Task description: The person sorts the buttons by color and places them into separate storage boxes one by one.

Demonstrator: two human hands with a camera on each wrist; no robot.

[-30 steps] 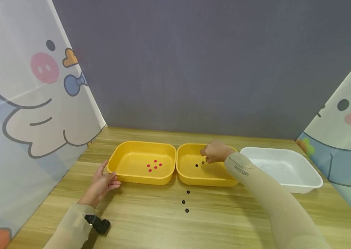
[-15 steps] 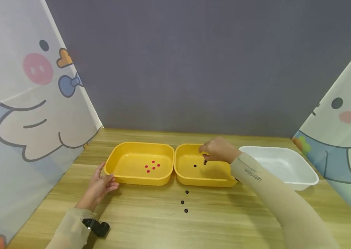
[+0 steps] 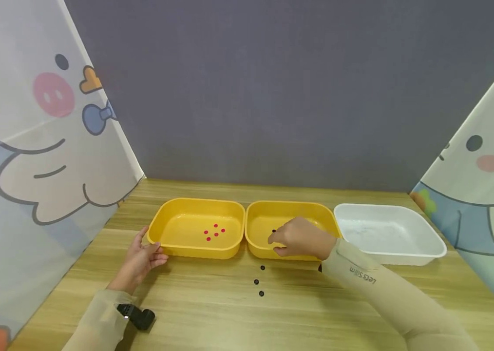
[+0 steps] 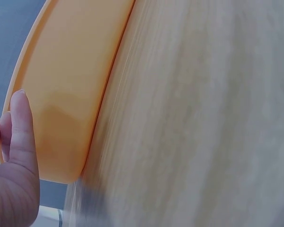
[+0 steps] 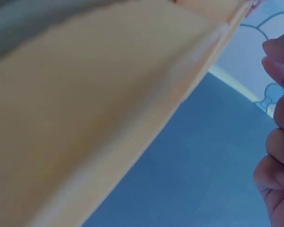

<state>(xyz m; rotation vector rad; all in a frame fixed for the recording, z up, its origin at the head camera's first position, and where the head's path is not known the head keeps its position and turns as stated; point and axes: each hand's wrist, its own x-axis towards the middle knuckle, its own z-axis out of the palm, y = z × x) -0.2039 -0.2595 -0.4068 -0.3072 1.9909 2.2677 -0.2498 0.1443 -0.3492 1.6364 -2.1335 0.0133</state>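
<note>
My left hand [image 3: 141, 261] holds the near left corner of the left yellow tray [image 3: 172, 251], thumb at the rim and fingers around the outside. Several small red button-like discs [image 3: 216, 234] lie on this tray's floor. Over the front wall of the middle yellow tray [image 3: 251, 248] is my right hand [image 3: 301, 238], palm down. A gap shows between its thumb and index finger, and its other fingers are curled; I see nothing held. One small black button-like disc [image 3: 274, 231] shows inside that tray, the rest being hidden by the hand. Three black discs [image 3: 256, 282] lie on the table before it.
A white tray [image 3: 431, 248] stands at the right, beside the middle one. All three trays form a row on the wooden table [image 3: 212, 312]. A grey panel [image 3: 251, 97] rises behind, with cartoon-printed cloth [image 3: 54, 161] on both sides.
My right hand has come from deep inside the middle tray toward its front edge. My left hand stays at the left tray's corner. The three discs on the table have not moved.
</note>
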